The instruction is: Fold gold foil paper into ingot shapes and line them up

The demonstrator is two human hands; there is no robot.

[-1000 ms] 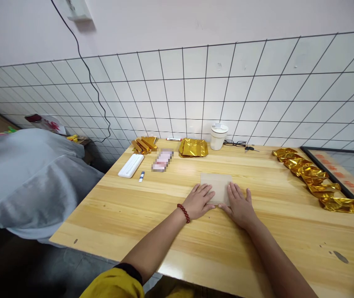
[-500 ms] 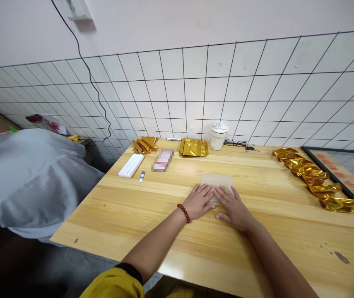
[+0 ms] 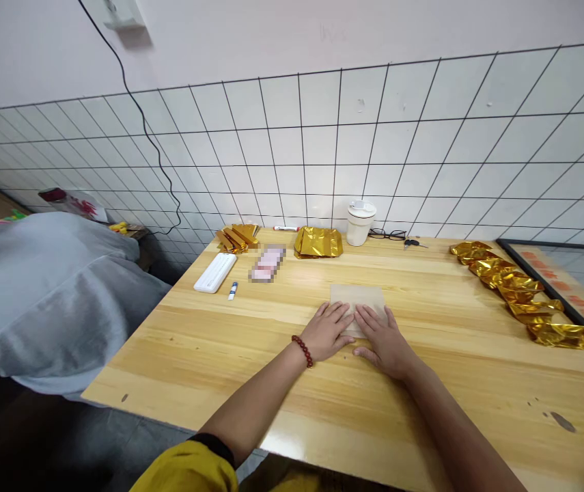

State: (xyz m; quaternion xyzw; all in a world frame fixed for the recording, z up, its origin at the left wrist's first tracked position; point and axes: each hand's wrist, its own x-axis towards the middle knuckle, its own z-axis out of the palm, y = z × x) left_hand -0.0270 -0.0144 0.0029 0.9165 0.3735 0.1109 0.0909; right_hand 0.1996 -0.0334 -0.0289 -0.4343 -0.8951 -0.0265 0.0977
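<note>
Matt tan paper sheet (image 3: 357, 298) on glossy varnished wooden table (image 3: 425, 383); shiny gold foil (image 3: 522, 292).

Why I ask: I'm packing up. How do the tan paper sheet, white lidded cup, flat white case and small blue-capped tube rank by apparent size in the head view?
1. Tan paper sheet, partly covered.
2. White lidded cup and flat white case: too alike to rank; the cup stands farther off.
3. Small blue-capped tube.

The left hand (image 3: 328, 333) and right hand (image 3: 384, 342) hide the near edge of the tan sheet (image 3: 357, 298); a pixelated pink thing (image 3: 268, 264) lies toward the far left corner of the table (image 3: 425, 389)
</note>
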